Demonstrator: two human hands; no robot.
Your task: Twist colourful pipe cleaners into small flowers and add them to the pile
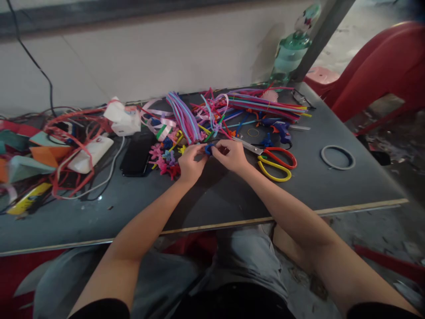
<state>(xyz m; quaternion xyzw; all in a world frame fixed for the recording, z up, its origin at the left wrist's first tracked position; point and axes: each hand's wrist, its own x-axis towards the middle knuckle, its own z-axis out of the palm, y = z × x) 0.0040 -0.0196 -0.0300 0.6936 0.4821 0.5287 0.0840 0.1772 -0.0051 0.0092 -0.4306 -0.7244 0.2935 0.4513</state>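
Observation:
My left hand and my right hand meet above the middle of the dark table. Between their fingertips they pinch a small blue pipe cleaner piece, bent into a compact shape whose details are too small to tell. Left of my left hand lies a pile of small pipe cleaner figures in pink, red, blue and yellow. Scissors with one red and one yellow handle rest just right of my right hand. Behind my hands spread bundles of pipe cleaners, mostly purple, pink and light blue.
A black phone, a white charger and tangled red cords occupy the left. At right are a blue glue gun, a grey tape ring and a green bottle. A red chair stands beyond the table's right edge.

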